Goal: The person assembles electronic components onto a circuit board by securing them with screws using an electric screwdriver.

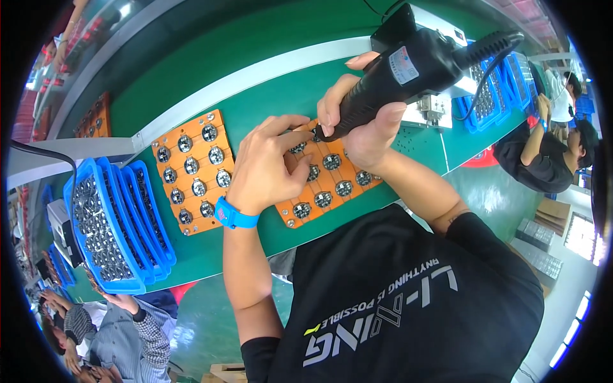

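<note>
Here the right hand (361, 121) fingers grip a black screwdriver (408, 67) angled down-left onto the orange tray (332, 185), left fingers spread.

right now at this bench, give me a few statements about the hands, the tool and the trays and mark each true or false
1. The right hand grips a black electric screwdriver. True.
2. The left hand lies on the blue stacked trays. False: it rests on the orange tray under the tool, its fingers by the tool tip.
3. A blue wristband is on the left wrist. True.
4. Only one orange tray lies on the green bench. False: a second orange tray lies to the left, apart from the hands.
5. The screwdriver is cordless. False: a black cable leaves its rear end.
</note>
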`<action>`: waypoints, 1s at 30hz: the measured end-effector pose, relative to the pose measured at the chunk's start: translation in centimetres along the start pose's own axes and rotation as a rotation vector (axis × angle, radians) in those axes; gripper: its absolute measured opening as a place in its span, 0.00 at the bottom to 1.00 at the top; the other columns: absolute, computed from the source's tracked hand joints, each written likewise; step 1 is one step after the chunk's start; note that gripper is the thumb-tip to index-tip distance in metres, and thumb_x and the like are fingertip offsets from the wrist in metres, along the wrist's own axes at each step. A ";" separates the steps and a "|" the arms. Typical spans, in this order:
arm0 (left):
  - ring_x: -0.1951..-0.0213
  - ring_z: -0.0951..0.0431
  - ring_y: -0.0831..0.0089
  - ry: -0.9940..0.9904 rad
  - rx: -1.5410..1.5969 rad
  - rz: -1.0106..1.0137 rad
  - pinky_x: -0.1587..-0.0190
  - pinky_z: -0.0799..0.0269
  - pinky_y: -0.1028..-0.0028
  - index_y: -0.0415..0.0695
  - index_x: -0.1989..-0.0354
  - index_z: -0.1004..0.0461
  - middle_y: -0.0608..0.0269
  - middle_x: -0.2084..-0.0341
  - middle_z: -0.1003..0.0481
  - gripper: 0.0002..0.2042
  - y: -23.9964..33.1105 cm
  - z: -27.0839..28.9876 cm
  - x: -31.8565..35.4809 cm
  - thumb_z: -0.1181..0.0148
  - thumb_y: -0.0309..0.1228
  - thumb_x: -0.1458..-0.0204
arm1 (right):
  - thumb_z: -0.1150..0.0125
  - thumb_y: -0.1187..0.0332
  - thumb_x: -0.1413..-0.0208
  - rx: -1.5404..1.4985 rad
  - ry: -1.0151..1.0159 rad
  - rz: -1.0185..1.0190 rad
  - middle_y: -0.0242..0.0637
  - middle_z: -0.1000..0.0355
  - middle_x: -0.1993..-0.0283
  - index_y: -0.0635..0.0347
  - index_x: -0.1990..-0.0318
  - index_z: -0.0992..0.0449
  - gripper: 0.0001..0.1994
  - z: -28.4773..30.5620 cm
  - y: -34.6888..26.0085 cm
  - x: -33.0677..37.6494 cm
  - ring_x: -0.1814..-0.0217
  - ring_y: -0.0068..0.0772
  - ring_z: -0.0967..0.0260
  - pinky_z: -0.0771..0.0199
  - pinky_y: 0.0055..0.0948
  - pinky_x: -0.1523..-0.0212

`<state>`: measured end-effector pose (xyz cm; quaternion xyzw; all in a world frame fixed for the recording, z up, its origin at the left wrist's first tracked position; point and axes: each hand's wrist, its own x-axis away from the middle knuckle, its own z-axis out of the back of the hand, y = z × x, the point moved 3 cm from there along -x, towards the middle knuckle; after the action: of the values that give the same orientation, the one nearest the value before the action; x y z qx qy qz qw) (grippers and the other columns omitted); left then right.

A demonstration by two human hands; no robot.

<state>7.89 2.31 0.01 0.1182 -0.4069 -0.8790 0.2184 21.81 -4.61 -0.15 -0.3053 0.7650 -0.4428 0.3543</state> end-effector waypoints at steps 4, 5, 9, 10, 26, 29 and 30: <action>0.61 0.23 0.56 0.005 -0.007 -0.015 0.57 0.25 0.62 0.35 0.68 0.19 0.55 0.58 0.22 0.11 0.1 0.2 0.0 0.38 0.23 0.63 | 0.56 0.24 0.50 -0.009 -0.040 -0.013 0.35 0.37 0.82 0.56 0.47 0.46 0.42 -0.3 -0.2 -0.2 0.86 0.27 0.41 0.36 0.25 0.80; 0.65 0.24 0.60 -0.008 -0.023 -0.029 0.65 0.26 0.67 0.36 0.65 0.19 0.56 0.58 0.22 0.12 0.2 0.2 0.0 0.37 0.22 0.61 | 0.56 0.24 0.50 -0.007 -0.040 -0.011 0.35 0.37 0.82 0.56 0.47 0.46 0.42 -0.2 -0.3 -0.1 0.86 0.27 0.41 0.36 0.25 0.80; 0.61 0.24 0.56 0.001 -0.006 -0.006 0.57 0.25 0.62 0.35 0.68 0.19 0.55 0.58 0.22 0.11 0.3 0.3 0.1 0.38 0.23 0.63 | 0.55 0.24 0.51 0.000 -0.020 -0.002 0.35 0.37 0.82 0.56 0.48 0.46 0.42 -0.3 -0.7 -0.1 0.86 0.27 0.41 0.36 0.25 0.80; 0.61 0.24 0.56 0.002 -0.005 -0.006 0.57 0.25 0.62 0.35 0.68 0.19 0.55 0.58 0.22 0.11 0.3 0.3 0.1 0.38 0.23 0.63 | 0.55 0.24 0.51 0.002 -0.016 -0.011 0.35 0.38 0.82 0.56 0.48 0.46 0.42 -0.3 -0.9 -0.1 0.86 0.27 0.41 0.36 0.25 0.80; 0.60 0.24 0.55 -0.007 0.004 -0.012 0.55 0.26 0.62 0.35 0.67 0.19 0.54 0.58 0.22 0.12 0.2 0.3 0.3 0.38 0.23 0.63 | 0.52 0.25 0.51 -0.009 -0.057 0.012 0.35 0.37 0.83 0.58 0.48 0.46 0.43 -0.7 -0.6 0.1 0.86 0.27 0.41 0.37 0.25 0.80; 0.59 0.24 0.55 -0.008 0.009 -0.014 0.55 0.26 0.62 0.35 0.67 0.19 0.54 0.58 0.22 0.12 0.3 0.3 0.4 0.38 0.24 0.62 | 0.51 0.26 0.51 -0.009 -0.071 0.006 0.35 0.37 0.83 0.58 0.48 0.45 0.42 -0.9 -0.9 0.2 0.87 0.27 0.41 0.37 0.25 0.81; 0.59 0.24 0.55 -0.007 0.019 -0.013 0.55 0.26 0.62 0.35 0.67 0.19 0.54 0.58 0.22 0.12 0.4 0.3 0.4 0.38 0.24 0.62 | 0.50 0.26 0.51 -0.010 -0.069 0.017 0.35 0.37 0.83 0.59 0.49 0.45 0.42 -0.9 -1.0 0.3 0.87 0.27 0.41 0.37 0.25 0.81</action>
<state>7.53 2.10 0.51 0.1199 -0.4154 -0.8769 0.2100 21.11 -4.83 1.01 -0.3154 0.7572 -0.4251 0.3827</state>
